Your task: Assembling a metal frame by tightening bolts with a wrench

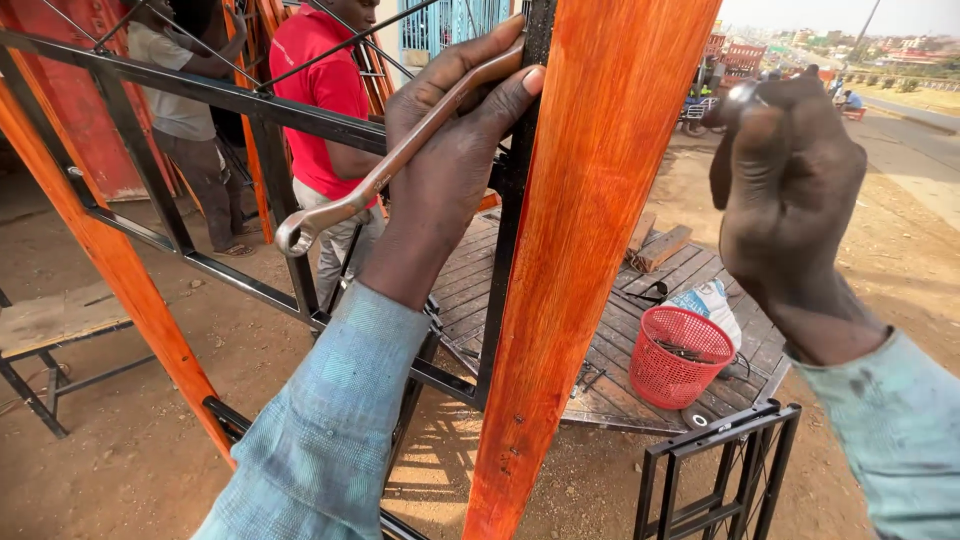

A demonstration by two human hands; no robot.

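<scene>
My left hand (450,150) grips a metal ring spanner (380,180) that slants down to the left, its ring end hanging free. The hand rests against a black metal frame (505,250) just left of an orange varnished wooden plank (570,270) that stands upright in the middle. My right hand (785,200) is raised to the right of the plank, fingers curled around a small dark metal piece (735,100) at its top; what the piece is I cannot tell.
A red plastic basket (680,355) with dark parts sits on a round dark wooden platform (620,330). Two people (320,90) stand behind the frame at the left. A black metal stand (715,480) is at the lower right. Dirt ground lies all around.
</scene>
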